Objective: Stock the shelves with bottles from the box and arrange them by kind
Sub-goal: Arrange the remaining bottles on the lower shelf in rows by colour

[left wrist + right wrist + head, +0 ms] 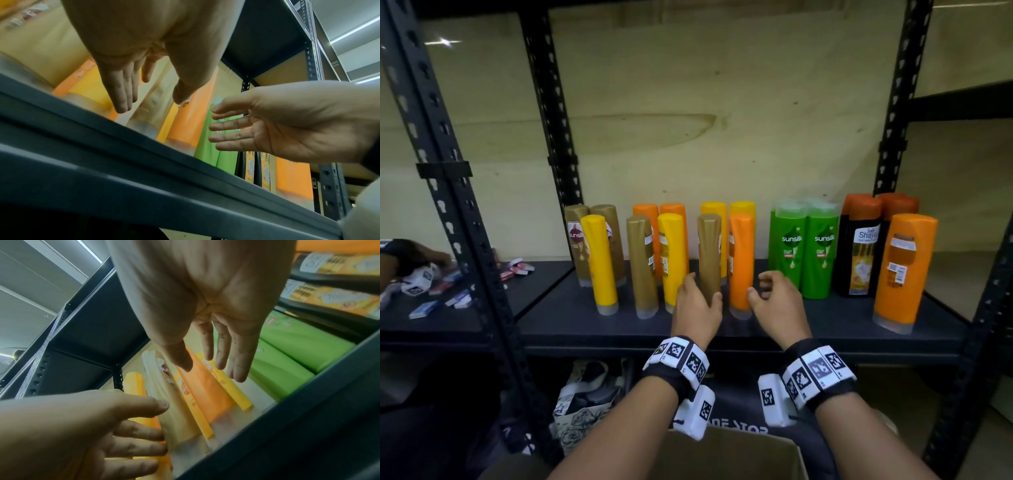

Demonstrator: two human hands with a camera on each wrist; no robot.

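Glossy plastic bottles point(739, 263); matt metal shelf point(722, 329).

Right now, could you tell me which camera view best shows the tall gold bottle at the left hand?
The head view: the tall gold bottle stands whole, upright. The right wrist view shows its label side; the left wrist view only a blurred base.

Right hand point(209, 308) with loosely straight fingers above orange bottle point(203, 391) (left hand point(82, 431) at gold bottle point(174, 415)).
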